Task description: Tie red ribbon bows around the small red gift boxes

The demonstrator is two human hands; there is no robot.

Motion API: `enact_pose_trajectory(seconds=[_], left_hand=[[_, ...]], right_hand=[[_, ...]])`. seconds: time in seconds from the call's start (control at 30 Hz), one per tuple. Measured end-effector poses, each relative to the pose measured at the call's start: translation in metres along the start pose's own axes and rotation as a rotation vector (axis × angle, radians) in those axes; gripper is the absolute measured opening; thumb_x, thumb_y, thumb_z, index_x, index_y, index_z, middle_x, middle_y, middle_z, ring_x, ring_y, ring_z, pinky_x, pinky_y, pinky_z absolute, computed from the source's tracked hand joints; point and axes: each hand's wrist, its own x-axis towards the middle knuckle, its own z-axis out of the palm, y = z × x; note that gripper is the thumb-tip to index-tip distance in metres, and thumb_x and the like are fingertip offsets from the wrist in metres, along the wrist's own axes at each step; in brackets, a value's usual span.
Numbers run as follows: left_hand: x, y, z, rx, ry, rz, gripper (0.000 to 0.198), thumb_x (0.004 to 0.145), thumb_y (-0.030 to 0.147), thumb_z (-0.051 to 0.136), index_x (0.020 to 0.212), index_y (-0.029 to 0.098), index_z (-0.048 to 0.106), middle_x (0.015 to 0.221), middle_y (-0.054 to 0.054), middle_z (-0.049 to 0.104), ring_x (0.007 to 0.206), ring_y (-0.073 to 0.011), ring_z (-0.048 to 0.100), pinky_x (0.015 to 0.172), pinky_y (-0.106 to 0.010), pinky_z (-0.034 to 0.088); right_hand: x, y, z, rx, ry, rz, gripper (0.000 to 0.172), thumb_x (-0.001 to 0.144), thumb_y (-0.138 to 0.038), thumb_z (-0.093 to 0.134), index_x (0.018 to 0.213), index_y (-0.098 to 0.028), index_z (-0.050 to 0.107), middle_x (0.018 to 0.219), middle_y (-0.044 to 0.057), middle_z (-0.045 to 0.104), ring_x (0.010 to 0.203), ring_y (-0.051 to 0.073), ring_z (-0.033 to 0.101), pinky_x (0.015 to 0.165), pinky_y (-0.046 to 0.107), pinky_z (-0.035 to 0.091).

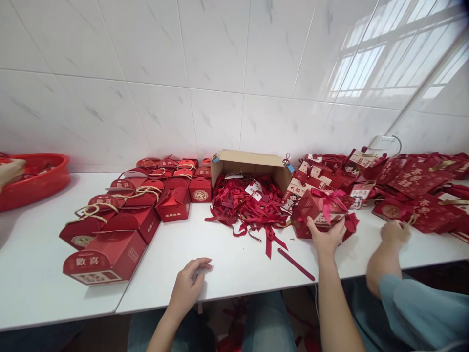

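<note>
The wall [154,44] is of glossy, smooth tile, mirror-like at far right, above a smooth white table [227,283] with a faint sheen. At left, a shiny plastic basin [54,171] sits beyond red card boxes [126,252] with a soft satin finish; their twisted cords [88,211] look rough and fibrous. The far carton [252,157] is matt brown cardboard, its ribbons [238,195] silky cloth. At right, a glossy satin bow [330,201] tops a smooth card box [306,208], near a matt cloth sleeve [421,303].
</note>
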Motion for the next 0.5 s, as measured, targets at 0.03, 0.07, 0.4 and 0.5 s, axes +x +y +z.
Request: enact_pose_trajectory(seconds=[0.03,0.07,0.4,0.5], left_hand=[[0.000,0.000,0.000,0.002,0.001,0.004,0.038,0.065,0.012,0.041,0.093,0.020,0.065,0.084,-0.004,0.072,0.088,-0.0211,0.067,0.084,-0.036,0.051],[0.000,-0.001,-0.001,0.008,0.001,0.007,0.038,0.065,0.012,0.041,0.094,0.020,0.064,0.085,-0.004,0.072,0.089,-0.0212,0.066,0.085,-0.036,0.051],[-0.012,0.009,-0.011,0.164,0.294,0.188,0.026,0.070,0.014,0.046,0.086,0.023,0.064,0.098,-0.006,0.065,0.100,-0.0251,0.059,0.092,-0.042,0.047],[-0.023,0.012,-0.047,0.250,0.707,0.078,0.033,0.066,0.021,0.061,0.099,0.024,0.060,0.124,-0.007,0.052,0.122,-0.0346,0.042,0.104,-0.053,0.034]], right_hand=[[-0.001,0.000,0.001,0.003,-0.019,0.016,0.115,0.056,-0.064,0.065,0.140,0.000,0.022,0.133,0.031,0.036,0.123,0.046,0.034,0.096,0.061,0.028],[-0.004,0.000,0.000,0.006,-0.030,0.037,0.118,0.055,-0.065,0.065,0.141,0.001,0.020,0.134,0.032,0.034,0.124,0.046,0.032,0.097,0.061,0.027],[-0.100,0.022,-0.042,0.080,-0.075,-0.089,0.063,0.073,-0.058,0.056,0.117,-0.012,0.057,0.131,0.022,0.039,0.123,0.037,0.038,0.100,0.052,0.030],[-0.113,0.036,-0.050,0.111,-0.255,-0.144,0.048,0.078,-0.052,0.054,0.105,-0.014,0.062,0.118,0.018,0.053,0.112,0.032,0.050,0.094,0.048,0.038]])
